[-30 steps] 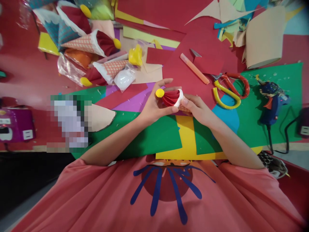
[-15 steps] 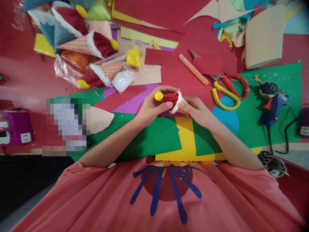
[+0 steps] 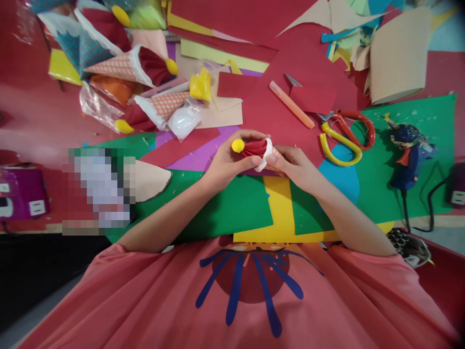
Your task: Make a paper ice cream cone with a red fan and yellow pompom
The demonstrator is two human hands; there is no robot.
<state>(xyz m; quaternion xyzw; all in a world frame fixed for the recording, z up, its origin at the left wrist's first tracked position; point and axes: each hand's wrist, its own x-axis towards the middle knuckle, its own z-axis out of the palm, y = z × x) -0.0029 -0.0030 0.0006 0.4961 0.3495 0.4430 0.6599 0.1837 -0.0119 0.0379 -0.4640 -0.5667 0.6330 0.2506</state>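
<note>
Between my two hands is a small paper cone [image 3: 255, 148] with a pleated red top, a yellow ball at its left end and a white rim. My left hand [image 3: 227, 160] curls round the red part, its thumb pressed near the white rim. My right hand [image 3: 295, 165] grips the checked cone body, thumb on the rim's edge; the cone's tip is hidden by these fingers. Similar finished-looking cones [image 3: 118, 65] lie at the upper left, some checked in orange and some blue.
Scissors [image 3: 345, 135] with red and yellow handles lie right of my hands, beside an orange stick [image 3: 291, 104]. A blue glue gun [image 3: 409, 160] stands on green paper [image 3: 441, 145]. Clay packets [image 3: 185, 119], a beige roll [image 3: 397, 55] and a purple power socket [image 3: 27, 191] surround the workspace.
The cone has turned slightly in my hands, and my right thumb has shifted a little left along the white rim. Both hands stay in nearly the same place.
</note>
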